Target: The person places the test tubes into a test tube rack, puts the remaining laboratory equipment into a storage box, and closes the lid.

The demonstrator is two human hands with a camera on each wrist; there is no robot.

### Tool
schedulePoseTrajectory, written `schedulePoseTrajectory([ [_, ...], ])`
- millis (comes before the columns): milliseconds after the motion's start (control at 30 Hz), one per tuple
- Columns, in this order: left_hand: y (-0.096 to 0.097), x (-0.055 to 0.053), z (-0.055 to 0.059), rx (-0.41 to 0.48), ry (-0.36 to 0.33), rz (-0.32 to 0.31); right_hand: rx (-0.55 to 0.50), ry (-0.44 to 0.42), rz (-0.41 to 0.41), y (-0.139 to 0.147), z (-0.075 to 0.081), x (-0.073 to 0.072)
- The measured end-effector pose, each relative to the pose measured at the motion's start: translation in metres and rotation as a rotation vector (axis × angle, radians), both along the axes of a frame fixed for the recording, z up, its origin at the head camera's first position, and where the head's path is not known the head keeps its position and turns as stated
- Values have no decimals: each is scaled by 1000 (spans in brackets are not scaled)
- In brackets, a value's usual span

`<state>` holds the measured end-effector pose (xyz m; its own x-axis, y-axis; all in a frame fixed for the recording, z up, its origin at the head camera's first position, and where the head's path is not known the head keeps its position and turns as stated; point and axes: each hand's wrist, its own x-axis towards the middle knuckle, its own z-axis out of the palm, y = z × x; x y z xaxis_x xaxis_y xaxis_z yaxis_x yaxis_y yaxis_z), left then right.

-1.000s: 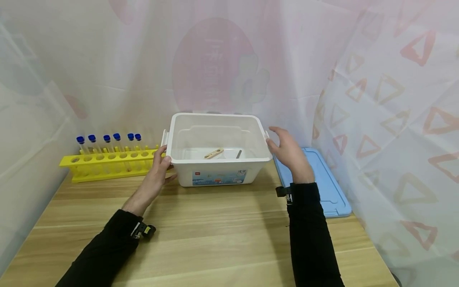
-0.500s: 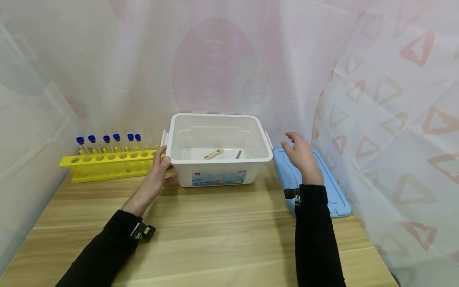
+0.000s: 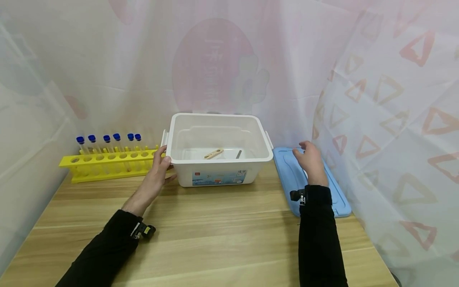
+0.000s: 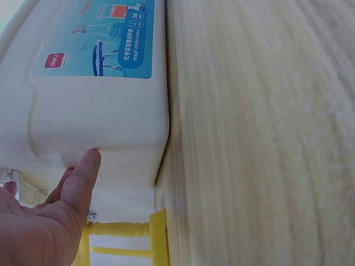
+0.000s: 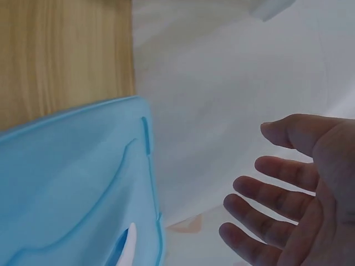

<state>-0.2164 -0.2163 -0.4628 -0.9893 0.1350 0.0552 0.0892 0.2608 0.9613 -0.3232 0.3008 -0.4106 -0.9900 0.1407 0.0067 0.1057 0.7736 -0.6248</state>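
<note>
A white plastic box (image 3: 179,173) with a blue label stands lidless at the back of the table. Inside it lie a small wooden clothespin-like piece (image 3: 213,154) and a thin grey strip (image 3: 238,154). My left hand (image 3: 155,175) touches the box's left end; in the left wrist view its extended fingers (image 4: 82,177) press on the wall, others partly hidden. Over the blue lid (image 3: 338,205), right of the box, hovers my right hand (image 3: 312,162). In the right wrist view its fingers are spread and hold nothing, apart from the lid.
A yellow test tube rack (image 3: 107,161) with several blue-capped tubes stands left of the box, close to my left hand. White patterned curtains (image 3: 394,119) enclose the wooden table (image 3: 222,231) at the back and sides. A white curved edge (image 5: 128,244) shows on the lid.
My right hand has left the box's right handle and moved right and toward me, over the blue lid. The left hand and the box stay in place.
</note>
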Motion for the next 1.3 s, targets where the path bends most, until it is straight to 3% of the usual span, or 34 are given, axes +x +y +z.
schedulePoseTrajectory([
  [533, 0, 1, 0, -1, -6, 0, 77, -182, -87, 28, -24, -1],
  [900, 1, 1, 1, -4, -1, 2, 96, -317, -89, 39, -36, 1],
  [1133, 1, 0, 1, 6, 8, -1, 118, -324, -60, 45, -39, 2],
  [1167, 1, 0, 0, 8, 10, -2, 112, -303, -44, 57, -52, -6],
  [1300, 2, -1, 1, 20, 18, -3, 124, -304, -45, 58, -54, -6],
])
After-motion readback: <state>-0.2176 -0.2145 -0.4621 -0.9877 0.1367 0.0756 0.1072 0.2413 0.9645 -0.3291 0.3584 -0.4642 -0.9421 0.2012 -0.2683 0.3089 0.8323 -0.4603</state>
